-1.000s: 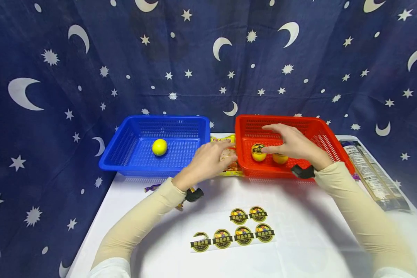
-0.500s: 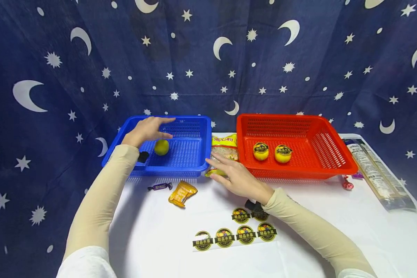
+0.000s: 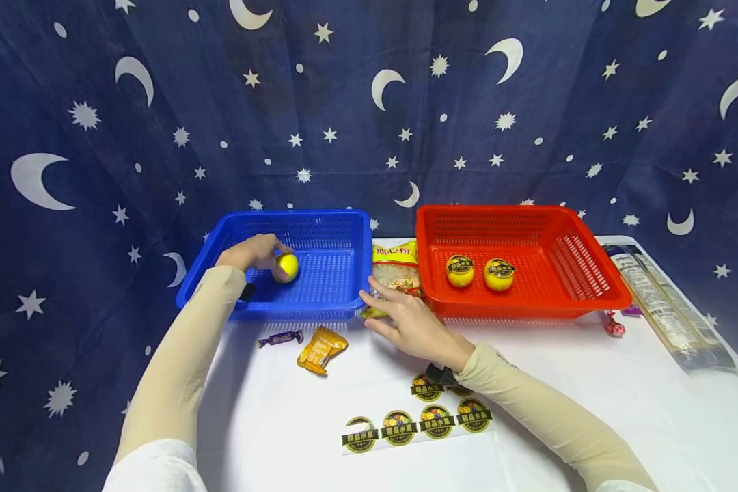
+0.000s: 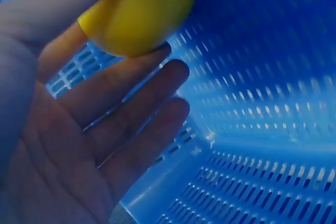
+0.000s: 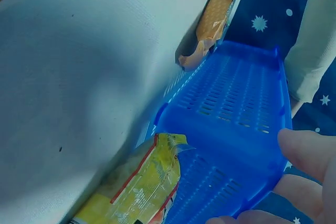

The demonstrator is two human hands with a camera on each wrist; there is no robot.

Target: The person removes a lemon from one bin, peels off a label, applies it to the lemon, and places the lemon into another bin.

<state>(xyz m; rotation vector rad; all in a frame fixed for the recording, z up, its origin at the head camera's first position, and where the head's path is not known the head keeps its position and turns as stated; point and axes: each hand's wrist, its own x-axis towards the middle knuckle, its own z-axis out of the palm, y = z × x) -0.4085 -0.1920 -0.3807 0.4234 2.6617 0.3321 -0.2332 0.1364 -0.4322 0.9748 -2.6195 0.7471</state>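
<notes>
Inside the blue plastic basket (image 3: 320, 309), my left hand (image 3: 255, 252) pinches a round yellow fruit (image 3: 289, 266) between thumb and fingers. In the left wrist view the fruit (image 4: 149, 14) sits at the top, with the other fingers (image 4: 142, 124) stretched out below it. My right hand (image 3: 415, 328) holds nothing; its loosely spread fingers reach the blue basket's right front corner, over a yellow pasta packet (image 3: 395, 254). Two yellow fruits (image 3: 460, 273) with black-banded round stickers stand in the red basket (image 3: 529, 305).
In front of the blue basket lie a purple-wrapped candy (image 3: 281, 338) and an orange packet (image 3: 322, 350). A sheet of round stickers (image 3: 398, 428) lies nearer. Right of the red basket are a red-wrapped candy (image 3: 615, 325) and a long clear package (image 3: 670, 304).
My left hand has moved left into the blue basket and taken hold of the yellow fruit. The right hand has left the red basket and come to the blue basket's right corner.
</notes>
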